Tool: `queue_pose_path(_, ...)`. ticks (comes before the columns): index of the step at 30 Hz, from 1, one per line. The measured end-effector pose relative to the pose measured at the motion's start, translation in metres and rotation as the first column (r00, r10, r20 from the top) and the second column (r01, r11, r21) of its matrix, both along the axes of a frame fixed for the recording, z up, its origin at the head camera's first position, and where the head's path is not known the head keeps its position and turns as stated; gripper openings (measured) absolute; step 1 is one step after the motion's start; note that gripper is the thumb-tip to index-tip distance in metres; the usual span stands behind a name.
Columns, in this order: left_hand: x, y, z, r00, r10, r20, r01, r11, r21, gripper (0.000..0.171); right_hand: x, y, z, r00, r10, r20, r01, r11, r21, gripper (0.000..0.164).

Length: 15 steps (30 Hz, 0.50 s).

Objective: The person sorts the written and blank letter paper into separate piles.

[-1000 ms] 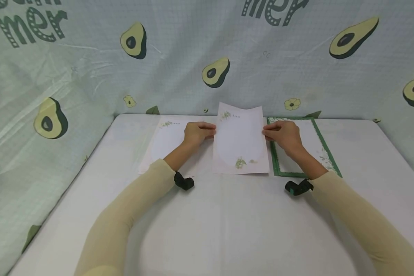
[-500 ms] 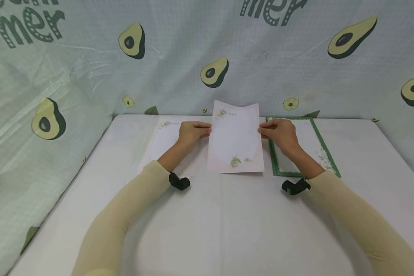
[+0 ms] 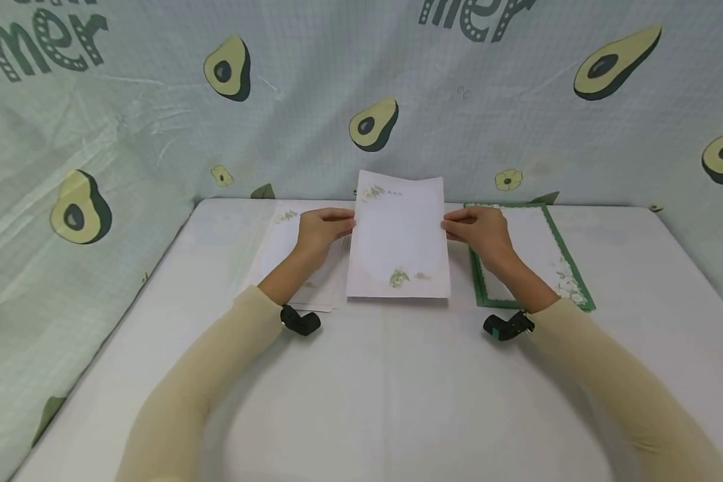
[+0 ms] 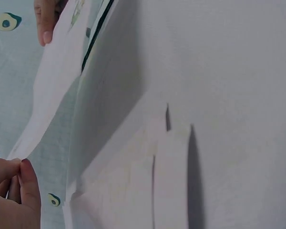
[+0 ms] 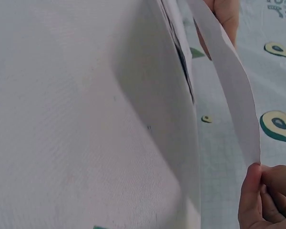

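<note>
A pale pink sheet of paper [image 3: 397,234] with small green floral prints is held up between both hands, above the back of the table. My left hand [image 3: 320,234] pinches its left edge between thumb and fingers. On the opposite edge, my right hand [image 3: 483,235] pinches it the same way. Both wrist views show the sheet [image 4: 57,71] bowing slightly between the two grips. Under my left hand lie several similar sheets [image 3: 271,251], partly covered by the wrist. Beneath my right forearm is a stack of green-bordered sheets [image 3: 533,237].
The white-covered table [image 3: 385,388] ends at a hanging cloth [image 3: 295,100] printed with avocados, which also runs down the left side. A black wrist camera [image 3: 301,321] sits on the left wrist and another camera [image 3: 509,326] on the right.
Both hands have moved left and slightly up with the sheet of paper, bringing it nearer the pink sheets on the left. The green-bordered stack has stayed in place.
</note>
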<state>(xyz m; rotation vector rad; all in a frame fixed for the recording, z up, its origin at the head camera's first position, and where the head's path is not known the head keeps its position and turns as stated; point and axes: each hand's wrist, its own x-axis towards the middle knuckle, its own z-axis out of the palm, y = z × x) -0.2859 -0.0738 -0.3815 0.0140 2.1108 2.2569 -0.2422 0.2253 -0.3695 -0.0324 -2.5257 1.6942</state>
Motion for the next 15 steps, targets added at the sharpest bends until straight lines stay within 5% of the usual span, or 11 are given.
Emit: queue_pose_path(15,0.009,-0.021,0.006,0.999,0.0,0.042,-0.002,0.999,0.051,0.031,-0.001,-0.019,0.0,1.0,0.012,0.003,-0.012,0.996,-0.088,0.027)
